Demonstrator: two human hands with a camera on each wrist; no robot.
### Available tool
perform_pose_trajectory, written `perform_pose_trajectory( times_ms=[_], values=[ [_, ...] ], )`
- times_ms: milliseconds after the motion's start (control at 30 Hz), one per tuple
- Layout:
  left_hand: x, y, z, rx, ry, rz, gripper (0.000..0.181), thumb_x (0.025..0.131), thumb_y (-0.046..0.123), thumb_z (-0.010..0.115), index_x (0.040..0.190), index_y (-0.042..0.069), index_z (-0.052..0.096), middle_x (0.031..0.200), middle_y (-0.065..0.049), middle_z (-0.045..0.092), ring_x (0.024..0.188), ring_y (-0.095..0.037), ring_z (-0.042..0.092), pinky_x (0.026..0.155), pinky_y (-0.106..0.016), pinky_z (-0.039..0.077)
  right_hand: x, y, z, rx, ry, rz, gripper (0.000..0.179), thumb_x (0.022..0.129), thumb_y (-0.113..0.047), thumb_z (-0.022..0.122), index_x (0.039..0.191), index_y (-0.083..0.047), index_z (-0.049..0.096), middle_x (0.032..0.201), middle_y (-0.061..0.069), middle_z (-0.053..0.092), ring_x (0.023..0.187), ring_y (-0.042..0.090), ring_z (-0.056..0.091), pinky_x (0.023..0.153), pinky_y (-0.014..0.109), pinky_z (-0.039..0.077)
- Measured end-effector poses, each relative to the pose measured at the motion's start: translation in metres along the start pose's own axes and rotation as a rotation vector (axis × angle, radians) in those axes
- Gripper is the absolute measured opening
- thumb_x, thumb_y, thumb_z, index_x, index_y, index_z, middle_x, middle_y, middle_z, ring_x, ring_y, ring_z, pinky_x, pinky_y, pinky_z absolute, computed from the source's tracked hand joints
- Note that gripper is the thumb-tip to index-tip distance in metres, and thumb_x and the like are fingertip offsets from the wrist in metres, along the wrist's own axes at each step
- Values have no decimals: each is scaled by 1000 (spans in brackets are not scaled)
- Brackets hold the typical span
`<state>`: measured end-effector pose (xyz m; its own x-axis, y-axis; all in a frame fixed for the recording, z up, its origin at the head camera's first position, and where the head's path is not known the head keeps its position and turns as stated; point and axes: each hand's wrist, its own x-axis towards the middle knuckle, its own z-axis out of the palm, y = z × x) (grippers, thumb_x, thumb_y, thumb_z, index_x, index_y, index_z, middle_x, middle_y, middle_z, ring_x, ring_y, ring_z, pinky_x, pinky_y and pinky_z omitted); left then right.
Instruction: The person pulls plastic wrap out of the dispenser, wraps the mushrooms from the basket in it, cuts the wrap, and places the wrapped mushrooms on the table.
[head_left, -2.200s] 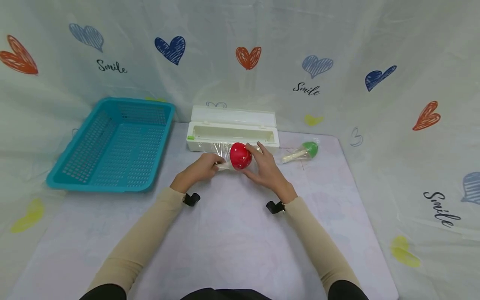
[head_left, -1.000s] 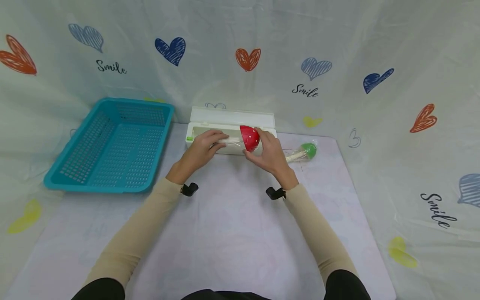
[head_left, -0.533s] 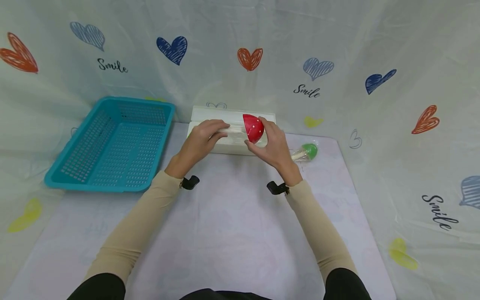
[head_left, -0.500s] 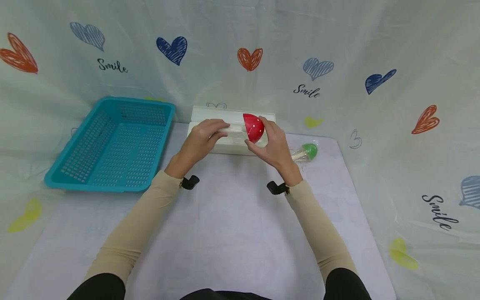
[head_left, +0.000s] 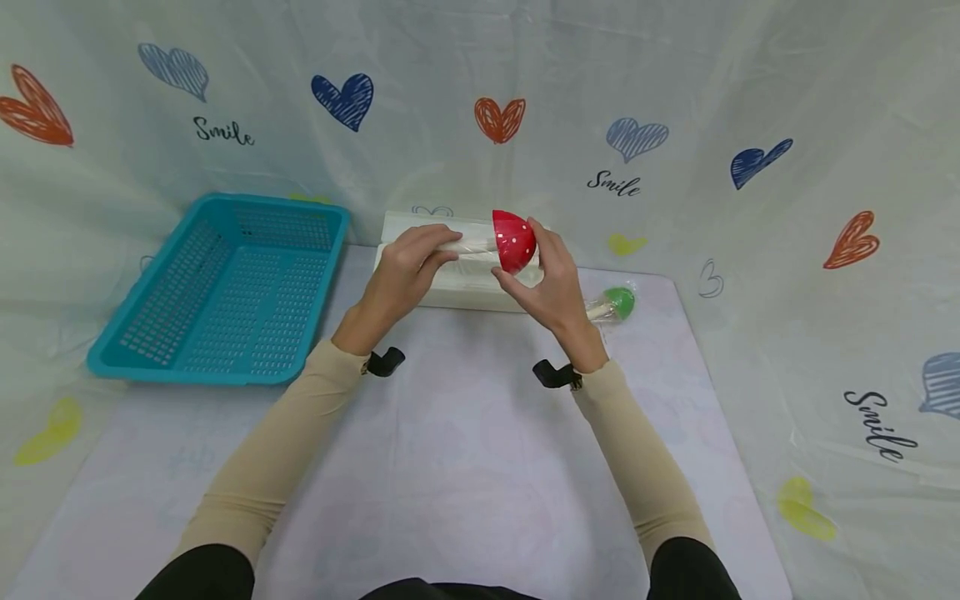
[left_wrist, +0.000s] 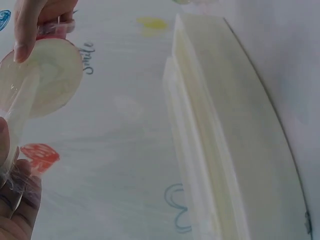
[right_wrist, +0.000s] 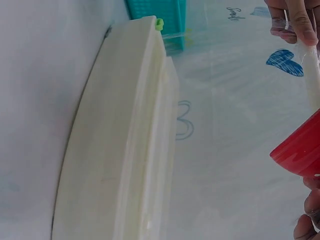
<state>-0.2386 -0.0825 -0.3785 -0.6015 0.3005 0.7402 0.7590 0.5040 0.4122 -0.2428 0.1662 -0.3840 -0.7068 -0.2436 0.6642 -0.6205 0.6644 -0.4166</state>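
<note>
A toy mushroom [head_left: 513, 242] with a white-dotted red cap and a pale stem is held up between my hands, wrapped in clear plastic film. My left hand [head_left: 397, 279] pinches the stem end, film bunched at its fingers in the left wrist view. Round the cap curl the thumb and fingers of my right hand [head_left: 553, 292]. Beyond and below them stands a long white cling film dispenser [head_left: 472, 293], lid raised, its inside partly hidden by the hands. The cap's pale underside [left_wrist: 57, 77] faces left, towards the stem.
A green-capped toy mushroom [head_left: 619, 302] in clear film lies on the table right of the dispenser, its stem partly behind my right hand. At the left sits a teal plastic basket [head_left: 306, 321]. A curtain printed with hearts [head_left: 499, 121] hangs behind the table.
Both hands have lifted the red mushroom from in front of the dispenser, up and slightly right. The left hand still has the stem and the right the cap. Basket and green mushroom stay put.
</note>
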Motion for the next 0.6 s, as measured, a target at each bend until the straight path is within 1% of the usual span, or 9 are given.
perform_pose_trajectory(
  times_ms=[133,233,300,433,500,600],
  values=[
    [2,3,-2,-7,24,6,31,94,11,72,124,0,71,122,-19,72,117,-33,67,101,-43,55,0,-3,-3,7,19,7,80,83,-32,84,148,-1,49,135,17,62,110,27,60,83,45,60],
    [2,8,-5,-13,10,-8,34,95,13,71,126,0,70,124,-18,72,118,-31,68,101,-42,55,-1,-6,-6,12,26,-1,80,83,-33,83,149,-3,49,134,16,63,106,26,59,80,46,59],
    [-1,13,-8,-21,-7,-30,35,95,14,72,127,0,69,125,-17,72,118,-31,68,101,-42,55,-3,-8,-8,15,18,-15,78,84,-34,81,150,-4,49,132,16,63,105,26,58,79,44,58],
    [-12,21,-13,-33,-50,-54,37,94,13,72,128,0,68,125,-17,71,115,-30,69,97,-42,57,-10,-11,-13,28,-29,-16,74,86,-38,77,148,-6,51,127,15,64,98,24,56,75,38,56],
    [-19,25,-15,-42,-80,-48,38,94,13,72,129,0,68,125,-16,71,114,-30,69,96,-42,58,-18,-12,-14,38,-62,4,72,86,-40,75,146,-7,53,124,15,65,95,23,55,73,37,56],
    [-33,25,-12,-54,-147,-62,38,94,14,72,130,1,67,124,-15,72,111,-28,70,94,-41,59,-35,-11,-13,42,-131,42,69,87,-41,74,143,-7,56,127,14,66,97,24,59,74,40,59]
  ],
)
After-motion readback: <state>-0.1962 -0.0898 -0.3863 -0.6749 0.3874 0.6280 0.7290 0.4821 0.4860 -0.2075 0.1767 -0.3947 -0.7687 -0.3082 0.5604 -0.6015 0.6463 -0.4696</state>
